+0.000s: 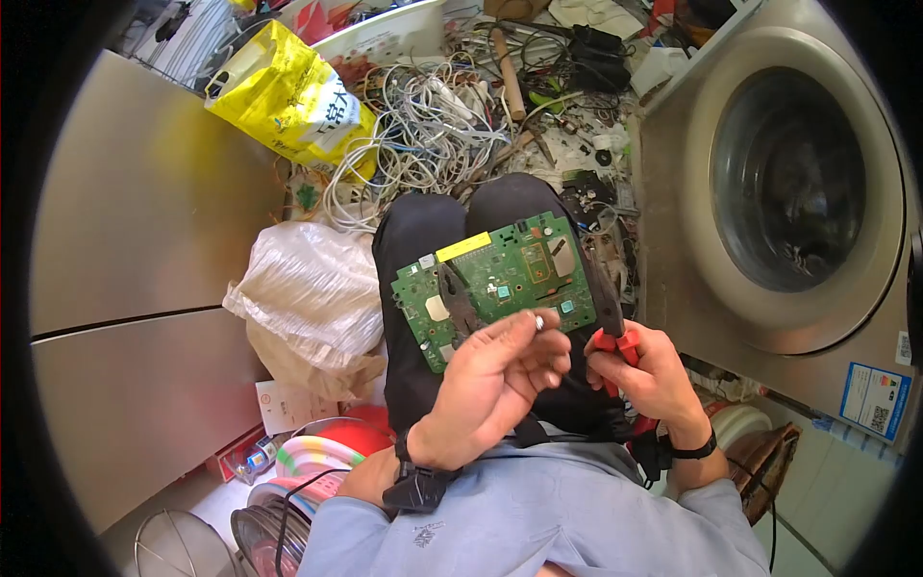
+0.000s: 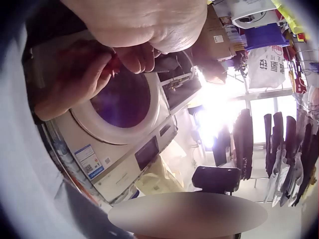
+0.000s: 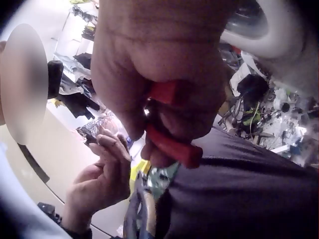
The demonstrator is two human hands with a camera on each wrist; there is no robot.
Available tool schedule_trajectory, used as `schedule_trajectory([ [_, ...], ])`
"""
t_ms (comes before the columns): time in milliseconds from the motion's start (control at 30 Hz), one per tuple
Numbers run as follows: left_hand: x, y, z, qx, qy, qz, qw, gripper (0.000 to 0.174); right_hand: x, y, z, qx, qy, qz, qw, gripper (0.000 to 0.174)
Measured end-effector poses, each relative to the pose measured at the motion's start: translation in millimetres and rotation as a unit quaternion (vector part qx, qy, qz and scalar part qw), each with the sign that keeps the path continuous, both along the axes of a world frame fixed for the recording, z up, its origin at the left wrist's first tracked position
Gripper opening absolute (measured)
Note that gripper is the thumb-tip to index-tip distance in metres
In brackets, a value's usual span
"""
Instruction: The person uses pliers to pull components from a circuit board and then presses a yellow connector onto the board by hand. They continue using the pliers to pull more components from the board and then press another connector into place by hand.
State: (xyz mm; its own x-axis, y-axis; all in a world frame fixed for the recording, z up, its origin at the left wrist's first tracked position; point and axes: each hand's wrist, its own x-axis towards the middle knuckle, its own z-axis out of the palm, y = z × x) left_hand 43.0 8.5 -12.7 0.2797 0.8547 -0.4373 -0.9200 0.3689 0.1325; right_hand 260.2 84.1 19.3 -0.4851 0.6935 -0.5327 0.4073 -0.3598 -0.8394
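Note:
My left hand (image 1: 490, 385) is raised over the lap and pinches a small whitish, shiny piece (image 1: 539, 323) between thumb and forefinger; its kind is too small to tell. My right hand (image 1: 646, 375) grips red-handled pliers (image 1: 608, 322), their dark metal head pointing away from the body. In the right wrist view the red handles (image 3: 174, 149) show under the curled fingers. A green circuit board (image 1: 500, 279) with a yellow strip lies across the thighs. On it rests a second pair of pliers (image 1: 456, 300), its lower part hidden behind the left hand.
A washing machine (image 1: 663, 231) stands close on the right, a metallic cabinet (image 1: 144, 288) on the left. Ahead lie tangled white cables (image 1: 433, 125), a yellow bag (image 1: 288, 96) and a wooden-handled tool (image 1: 508, 72). A whitish sack (image 1: 308, 288) sits beside the left knee.

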Motion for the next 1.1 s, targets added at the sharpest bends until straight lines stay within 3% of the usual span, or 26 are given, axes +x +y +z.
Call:
schedule_trajectory([
  [167, -3.9, -14.6, -6.0, -0.033, 0.009, -0.005, 0.999, 0.032, 2.0, -4.7, -15.7, 0.038, -0.013, 0.008, 0.999, 0.013],
  [267, -13.2, -18.5, -1.8, -0.076, 0.045, 0.054, 0.995, 0.034, 3.8, -6.5, -23.1, 0.069, -0.026, 0.046, 0.996, 0.014],
  [500, -38.3, -20.4, -11.7, -0.047, -0.041, 0.158, 0.985, 0.044, -4.4, -11.8, -28.4, 0.273, -0.095, 0.086, 0.953, 0.022],
  [667, -41.2, -23.4, -27.6, -0.017, -0.081, 0.143, 0.986, 0.058, -10.1, -14.8, -21.7, 0.333, -0.139, 0.097, 0.928, 0.027],
  [767, -37.5, -21.3, -29.6, 0.039, -0.120, 0.132, 0.983, 0.068, -17.3, -20.7, -19.9, 0.352, -0.147, 0.052, 0.923, 0.032],
  [833, -34.4, -15.5, -17.7, 0.050, -0.120, 0.149, 0.980, 0.072, -21.9, -24.6, -19.8, 0.354, -0.154, 0.043, 0.922, 0.043],
  [867, -35.4, -14.6, -25.3, 0.125, -0.187, 0.140, 0.964, 0.081, -24.2, -25.7, -20.1, 0.352, -0.151, 0.047, 0.922, 0.043],
  [900, -34.8, -12.0, -21.0, 0.123, -0.185, 0.146, 0.964, 0.081, -27.1, -26.8, -20.3, 0.387, -0.168, 0.065, 0.904, 0.049],
  [1000, -31.6, -3.0, 2.4, 0.130, -0.129, 0.134, 0.974, 0.105, -36.2, -32.8, -23.2, 0.429, -0.210, 0.089, 0.874, 0.059],
  [1100, -30.6, 3.5, 12.6, 0.129, -0.115, 0.128, 0.977, 0.109, -44.2, -38.5, -22.8, 0.450, -0.242, 0.092, 0.855, 0.066],
])
